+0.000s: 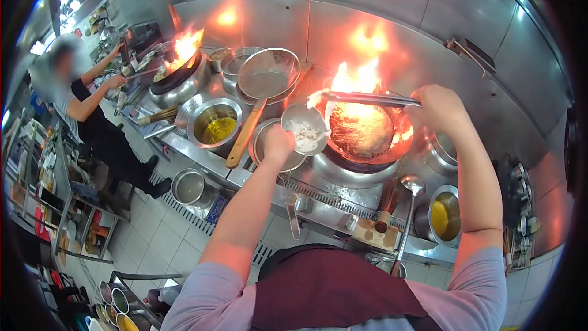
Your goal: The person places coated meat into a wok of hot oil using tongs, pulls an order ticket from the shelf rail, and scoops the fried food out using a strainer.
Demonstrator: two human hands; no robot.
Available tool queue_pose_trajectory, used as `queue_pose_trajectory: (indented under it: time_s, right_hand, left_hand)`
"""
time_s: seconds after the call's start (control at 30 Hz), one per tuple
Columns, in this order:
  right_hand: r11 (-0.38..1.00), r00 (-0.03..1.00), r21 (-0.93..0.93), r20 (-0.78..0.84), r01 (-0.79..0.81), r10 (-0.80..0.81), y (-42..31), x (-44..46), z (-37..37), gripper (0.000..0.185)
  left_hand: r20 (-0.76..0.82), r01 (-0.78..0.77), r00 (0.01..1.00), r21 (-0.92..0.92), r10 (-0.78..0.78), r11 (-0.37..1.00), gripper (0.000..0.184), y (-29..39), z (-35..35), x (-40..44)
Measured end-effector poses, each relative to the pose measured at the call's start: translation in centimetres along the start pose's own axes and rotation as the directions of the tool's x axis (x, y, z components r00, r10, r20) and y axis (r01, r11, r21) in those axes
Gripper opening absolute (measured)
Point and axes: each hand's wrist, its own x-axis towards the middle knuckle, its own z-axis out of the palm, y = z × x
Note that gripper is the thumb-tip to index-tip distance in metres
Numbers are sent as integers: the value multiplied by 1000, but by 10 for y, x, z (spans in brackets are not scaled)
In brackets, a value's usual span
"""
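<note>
My left hand (pixel 278 146) is closed on the rim of a metal bowl (pixel 304 130) with a pale, whitish food in it, held tilted beside the wok. My right hand (pixel 438 108) grips one end of long metal tongs (pixel 370 98), which reach left across the top of the wok (pixel 358 132). Flames (pixel 355 76) rise from behind and inside the wok, and its contents look dark and glowing. Just left of the bowl, a wooden-handled strainer (pixel 268 73) rests over pots.
Pots of yellow liquid stand at left (pixel 218 130) and right (pixel 444 217). A ladle (pixel 412 185) and a brush (pixel 386 205) lie along the front edge. At far left another person (pixel 92 101) works at a flaming wok (pixel 177 73). A metal pot (pixel 188 186) is below the counter.
</note>
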Motion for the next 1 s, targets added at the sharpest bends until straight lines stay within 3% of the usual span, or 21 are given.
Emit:
queue_pose_trajectory:
  time_s: [0.07,0.17,0.27,0.33,0.4,0.57,0.6,0.67,0.7,0.73,0.77,0.83,0.87,0.9,0.93,1.0]
  right_hand:
    - [1000,1000,18,-6,-4,4,5,5,-3,33]
    - [992,992,50,64,-116,113,6,7,-12,33]
    - [993,988,-1,104,-115,114,-1,12,-7,34]
    - [973,928,-14,299,-230,224,-9,26,22,34]
    - [991,981,-130,195,8,18,1,52,101,36]
    - [979,950,-79,236,-190,204,-16,55,95,37]
    - [969,944,-89,221,-230,244,-15,53,82,36]
    - [975,963,-61,151,-214,221,-20,33,40,35]
    - [977,966,-63,149,-205,212,-21,25,24,35]
    - [992,991,-66,67,-111,115,-20,15,11,34]
    - [997,1000,-75,-11,-22,21,-18,7,4,32]
    - [999,997,-45,71,-1,4,-35,-2,-5,30]
    - [1000,988,-16,152,20,-18,-43,-8,-8,29]
    - [965,988,-213,70,151,-140,-49,-7,8,27]
    - [958,969,-181,-66,222,-237,-47,-2,37,29]
    - [961,974,-172,-34,215,-224,-53,3,42,28]
  left_hand:
    - [-18,29,999,-42,-30,999,28,-7,8,3]
    - [-2,-68,998,28,68,997,29,-13,8,8]
    - [110,41,993,11,-42,999,35,-18,-1,13]
    - [111,128,988,-173,-110,977,35,-24,3,14]
    - [90,100,992,-166,-86,981,35,-30,10,16]
    - [57,67,997,-152,-59,986,33,-21,-6,6]
    - [74,102,993,-224,-88,969,31,-15,-13,2]
    - [87,142,989,-293,-121,946,29,-9,-22,-4]
    - [27,59,998,-244,-54,968,29,-6,-25,-5]
    - [-27,-24,999,-190,20,982,28,-4,-26,-5]
    - [-3,-22,1000,-255,22,967,27,-3,-24,-4]
    - [-17,-76,997,-213,74,974,27,4,-24,-3]
    - [-31,-128,992,-174,125,976,27,11,-22,-3]
    - [-21,-142,990,-179,141,973,27,18,-20,-3]
    - [-1,-128,991,-186,130,974,28,23,-19,-2]
    - [13,-114,993,-193,119,974,28,24,-18,1]
